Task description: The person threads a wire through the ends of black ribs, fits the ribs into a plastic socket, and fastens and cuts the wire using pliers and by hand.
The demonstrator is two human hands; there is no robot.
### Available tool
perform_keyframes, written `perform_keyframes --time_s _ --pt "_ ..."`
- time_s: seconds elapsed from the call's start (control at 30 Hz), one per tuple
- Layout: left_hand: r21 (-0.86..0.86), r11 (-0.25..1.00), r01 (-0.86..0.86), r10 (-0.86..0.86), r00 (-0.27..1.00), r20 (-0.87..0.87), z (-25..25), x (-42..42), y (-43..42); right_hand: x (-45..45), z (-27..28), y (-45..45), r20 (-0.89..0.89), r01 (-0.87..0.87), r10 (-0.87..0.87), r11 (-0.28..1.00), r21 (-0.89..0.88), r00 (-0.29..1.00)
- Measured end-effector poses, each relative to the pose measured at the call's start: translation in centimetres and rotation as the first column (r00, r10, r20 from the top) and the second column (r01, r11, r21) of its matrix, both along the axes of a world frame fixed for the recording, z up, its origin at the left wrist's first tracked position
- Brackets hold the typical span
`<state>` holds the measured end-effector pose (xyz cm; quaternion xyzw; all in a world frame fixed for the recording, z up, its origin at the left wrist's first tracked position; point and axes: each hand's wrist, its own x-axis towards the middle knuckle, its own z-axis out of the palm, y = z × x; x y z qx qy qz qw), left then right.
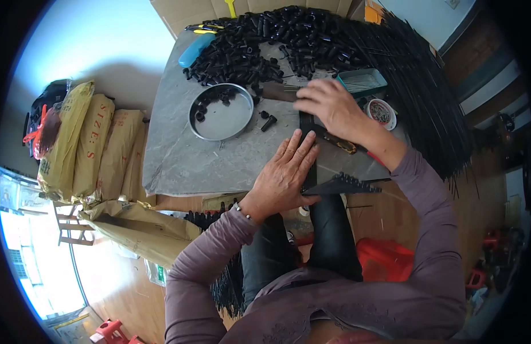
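Clearly, a black strip point(306, 121) lay on the tabletop point(179, 155).
Across it rested the left hand point(281, 179), fingers point(303, 151) straight and unclenched; by the strip's far end the right hand point(337, 112) was blurred, and I couldn't tell its grip.

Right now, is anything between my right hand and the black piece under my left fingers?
Nothing visible stands between your right hand and the far end of the black piece; your left hand covers part of it, nearer you.
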<state>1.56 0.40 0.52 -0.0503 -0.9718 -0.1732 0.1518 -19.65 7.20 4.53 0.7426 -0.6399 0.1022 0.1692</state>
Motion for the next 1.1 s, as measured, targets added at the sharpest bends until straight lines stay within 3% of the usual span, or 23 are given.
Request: perform_keyframes --time_s 0.07,0.13,0.23,0.3,0.33,0.37,0.4,0.43,0.47,0.53,0.57,0.67,0.7,0.73,0.77,0.83,0.9,0.93,0.97,1.0,1.03,1.07,1.1 --pt "0.023 1.0 -0.004 0.004 1.0 -0.01 -0.2 0.0 0.1 0.5 -1.2 0.2 0.03 -0.023 0.023 1.0 -0.006 0.999" --pt "0.038 0.999 -0.016 0.017 1.0 -0.024 -0.5 0.1 -0.1 0.7 -0.9 0.0 -0.071 -0.079 0.08 0.997 0.011 0.994" --pt "0.088 0.976 0.201 -0.193 0.977 -0.088 -0.3 0.8 -1.3 -0.4 0.1 0.2 -0.125 -0.124 0.123 0.992 0.0 0.985" --pt "0.016 0.975 0.223 -0.22 0.968 -0.121 3.5 2.2 -2.0 0.4 2.0 0.4 -0.155 -0.137 0.129 0.99 -0.039 0.979" --pt "-0.037 0.964 0.263 -0.265 0.953 -0.145 6.0 3.0 -2.4 1.3 3.4 1.1 -0.067 -0.196 0.201 0.978 0.075 0.977" --pt "0.101 0.958 0.268 -0.23 0.931 -0.282 9.0 3.5 -3.7 2.5 4.8 2.2 0.032 -0.259 0.257 0.948 0.183 0.966" --pt "0.242 0.927 0.285 -0.17 0.898 -0.405 12.2 4.2 -4.6 4.9 6.2 3.2 0.586 -0.357 0.079 0.855 0.377 0.807" --pt "0.486 0.836 0.256 -0.002 0.886 -0.463 15.2 5.5 -3.8 7.6 7.1 4.1 0.882 -0.543 -0.255 0.71 0.449 0.397" --pt "0.697 0.675 0.242 0.176 0.865 -0.47 17.4 6.6 -2.9 9.7 7.2 5.0 0.885 -0.546 -0.26 0.709 0.447 0.387" --pt "0.605 0.794 0.06 0.254 0.871 -0.42 18.3 8.5 -2.9 12.5 7.0 6.8 0.942 -0.763 -0.325 0.586 0.274 0.088" --pt "0.672 0.74 0.015 0.318 0.874 -0.369 17.4 9.1 -2.4 12.9 6.6 7.5 0.94 -0.764 -0.333 0.588 0.267 0.073" --pt "0.633 0.757 -0.158 0.438 0.843 -0.313 11.4 11.2 -1.0 13.9 4.3 9.6 0.901 -0.771 -0.433 0.583 0.256 -0.029" --pt "0.642 0.75 -0.158 0.42 0.863 -0.279 9.3 11.9 -0.1 14.5 3.4 10.4 0.855 -0.759 -0.514 0.527 0.382 0.074" --pt "0.782 0.584 -0.218 0.498 0.857 -0.133 7.3 13.0 1.1 15.0 2.2 11.2 0.791 -0.738 -0.589 0.458 0.495 0.166" --pt "0.873 0.39 -0.293 0.541 0.84 0.04 5.3 14.4 2.3 15.2 0.2 11.9 0.752 -0.767 -0.647 0.416 0.488 0.128" --pt "0.892 -0.004 -0.451 0.31 0.848 0.43 2.1 17.6 5.0 14.7 -1.2 13.2 0.679 -0.799 -0.712 0.297 0.523 0.18" --pt "0.799 0.191 -0.569 -0.194 0.777 0.599 -0.2 20.0 7.2 13.9 -3.6 14.2 0.655 -0.817 -0.737 0.267 0.511 0.168" --pt "0.793 0.201 -0.575 -0.219 0.763 0.608 -0.4 20.1 8.7 13.5 -4.4 14.4 0.671 -0.793 -0.67 0.199 0.576 0.319" --pt "0.764 0.473 -0.44 -0.077 0.843 0.533 1.0 19.3 11.3 13.6 -4.9 14.6 0.667 -0.754 -0.582 0.134 0.643 0.465" --pt "0.637 0.711 -0.3 0.031 0.917 0.397 2.3 18.7 13.0 14.0 -4.9 14.8 0.667 -0.758 -0.594 0.141 0.636 0.449" --pt "0.525 0.813 -0.251 0.114 0.954 0.279 2.7 17.6 13.1 14.4 -4.7 14.7 0.63 -0.704 -0.533 0.088 0.704 0.564" --pt "0.525 0.814 -0.247 0.104 0.952 0.287 2.3 16.5 13.0 14.9 -4.6 14.6 0.582 -0.64 -0.461 0.04 0.768 0.67" --pt "0.419 0.893 -0.164 0.093 0.978 0.186 1.7 15.1 12.9 15.4 -4.4 14.3 0.571 -0.625 -0.419 0.013 0.781 0.706"
